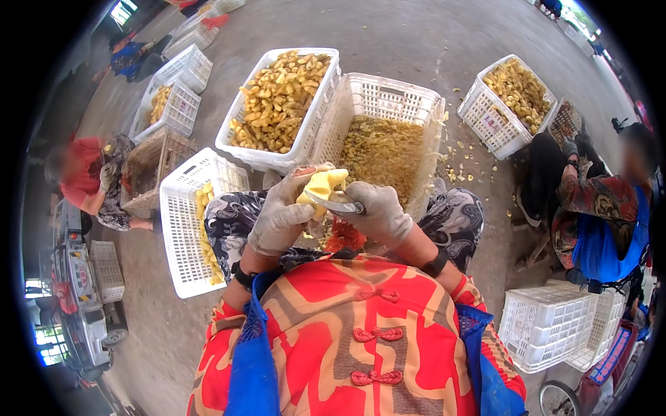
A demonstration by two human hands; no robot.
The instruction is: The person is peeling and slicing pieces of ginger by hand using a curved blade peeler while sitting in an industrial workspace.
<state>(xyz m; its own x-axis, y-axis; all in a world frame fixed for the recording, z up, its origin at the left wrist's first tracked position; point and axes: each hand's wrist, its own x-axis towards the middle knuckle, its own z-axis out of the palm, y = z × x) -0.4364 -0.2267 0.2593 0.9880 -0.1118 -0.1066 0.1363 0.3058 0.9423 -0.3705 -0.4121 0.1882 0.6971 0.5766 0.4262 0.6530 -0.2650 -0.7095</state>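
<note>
In front of my chest, my left hand (277, 218), in a soiled pale glove, is closed round a piece of ginger (326, 183). Most of the ginger's visible surface is smooth and pale yellow; the glove covers its lower part. My right hand (383, 213), also gloved, grips a knife (334, 205) by its dark handle. The short curved blade points left and lies against the ginger's underside. Beneath my hands is a red object (343, 237), partly hidden, with yellow scraps around it.
Beyond my knees stand a crate of brownish ginger (281, 100) and a crate with peelings (381, 152). A white crate (182, 236) at my left holds pale ginger pieces. People sit left (87, 173) and right (607, 201); stacked crates (548, 326) stand at lower right. Scraps (461, 163) litter the floor.
</note>
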